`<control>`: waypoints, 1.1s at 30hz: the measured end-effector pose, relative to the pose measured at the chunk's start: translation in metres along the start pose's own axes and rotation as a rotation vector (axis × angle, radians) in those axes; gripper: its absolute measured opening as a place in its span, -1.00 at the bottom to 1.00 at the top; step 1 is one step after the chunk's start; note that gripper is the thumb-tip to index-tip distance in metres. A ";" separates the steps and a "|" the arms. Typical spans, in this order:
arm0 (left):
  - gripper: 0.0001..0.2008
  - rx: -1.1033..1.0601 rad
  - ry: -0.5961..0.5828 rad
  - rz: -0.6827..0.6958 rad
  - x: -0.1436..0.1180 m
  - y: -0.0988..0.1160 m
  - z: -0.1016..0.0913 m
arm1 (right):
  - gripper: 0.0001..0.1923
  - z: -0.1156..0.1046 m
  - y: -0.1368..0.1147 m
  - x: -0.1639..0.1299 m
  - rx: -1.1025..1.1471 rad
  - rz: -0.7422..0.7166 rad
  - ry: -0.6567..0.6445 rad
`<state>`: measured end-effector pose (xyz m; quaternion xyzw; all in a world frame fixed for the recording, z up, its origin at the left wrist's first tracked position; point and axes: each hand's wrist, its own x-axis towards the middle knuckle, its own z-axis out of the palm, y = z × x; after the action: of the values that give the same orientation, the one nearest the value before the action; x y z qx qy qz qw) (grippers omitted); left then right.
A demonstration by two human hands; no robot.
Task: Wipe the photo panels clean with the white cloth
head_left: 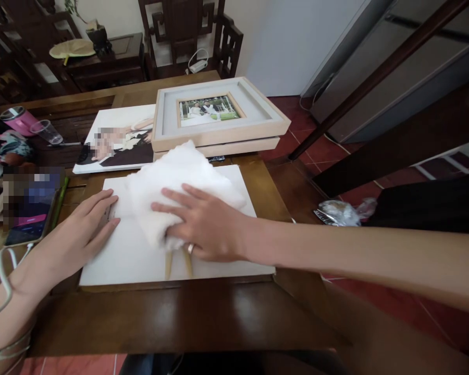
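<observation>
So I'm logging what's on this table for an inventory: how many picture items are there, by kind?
Framed pictures, stacked: 2 (top one, the lower frame only partly visible)
Unframed photo print: 1
White panel under the hands and white cloth: 1
Total: 4

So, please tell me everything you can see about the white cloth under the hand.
The white cloth looks soft and fluffy, like a towel or a thick wipe. It is bunched up, not spread flat, and it lies on the white panel on the wooden table. The right hand presses flat on its lower part, fingers spread. The left hand rests on the panel beside it, apparently apart from it. Its far edge reaches near the stacked picture frames.
</observation>
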<state>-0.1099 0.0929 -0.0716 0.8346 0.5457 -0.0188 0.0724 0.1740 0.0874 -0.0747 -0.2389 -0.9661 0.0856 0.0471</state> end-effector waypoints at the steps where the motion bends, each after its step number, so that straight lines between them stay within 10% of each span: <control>1: -0.38 0.002 0.003 0.002 0.000 0.000 0.000 | -0.62 -0.003 0.004 0.004 -0.007 0.046 -0.014; 12: -0.37 0.009 0.002 0.032 -0.001 -0.005 0.003 | -0.70 0.015 -0.066 -0.021 -0.053 -0.208 0.257; 21: -0.38 0.013 0.002 0.008 0.000 -0.001 0.002 | -0.61 -0.013 -0.001 0.006 -0.047 0.067 -0.109; 26: -0.37 0.011 0.009 0.011 0.000 -0.003 0.003 | -0.86 0.009 -0.028 -0.005 -0.095 -0.007 0.113; 33: -0.37 -0.005 0.013 0.012 0.001 -0.004 0.004 | -0.71 0.026 -0.079 -0.027 -0.182 -0.240 0.408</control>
<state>-0.1134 0.0945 -0.0765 0.8379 0.5411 -0.0117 0.0712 0.1590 0.0019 -0.0863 -0.1381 -0.9618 -0.0580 0.2290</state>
